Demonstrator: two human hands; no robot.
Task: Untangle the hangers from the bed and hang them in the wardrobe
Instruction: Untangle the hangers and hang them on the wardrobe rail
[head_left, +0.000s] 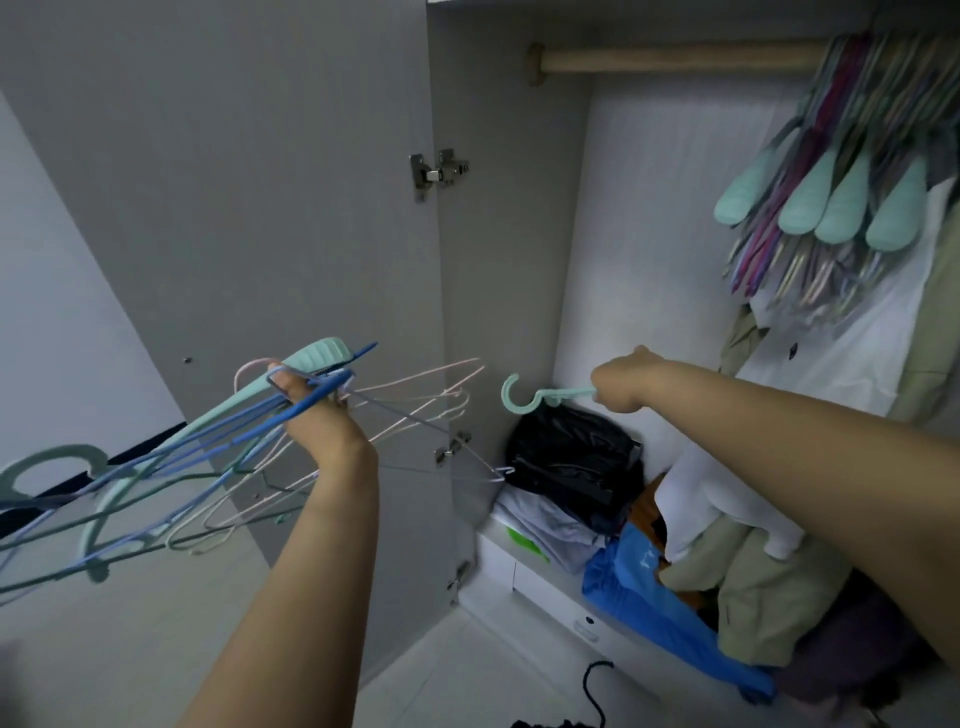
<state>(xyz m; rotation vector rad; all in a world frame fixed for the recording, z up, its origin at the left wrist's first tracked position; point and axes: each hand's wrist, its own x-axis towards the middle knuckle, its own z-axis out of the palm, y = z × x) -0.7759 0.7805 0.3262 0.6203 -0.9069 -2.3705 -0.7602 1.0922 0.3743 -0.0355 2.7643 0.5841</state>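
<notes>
Both arms outstretched, left hand (317, 415) curled tight, right hand (621, 382) seemingly clenched too.

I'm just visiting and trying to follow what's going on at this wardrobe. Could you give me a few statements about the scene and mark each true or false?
1. The left hand grips a tangled bunch of thin blue, pink and mint-green hangers. True.
2. The right hand is empty. False: it holds a single mint-green plastic hanger by its stem, the hook pointing left.
3. The pale wooden wardrobe rail is completely bare. False: a crowd of coloured hangers hangs at its right end.
4. A black plastic bag sits inside the wardrobe, below the single hanger. True.
5. The grey wardrobe door is closed. False: it stands open.
</notes>
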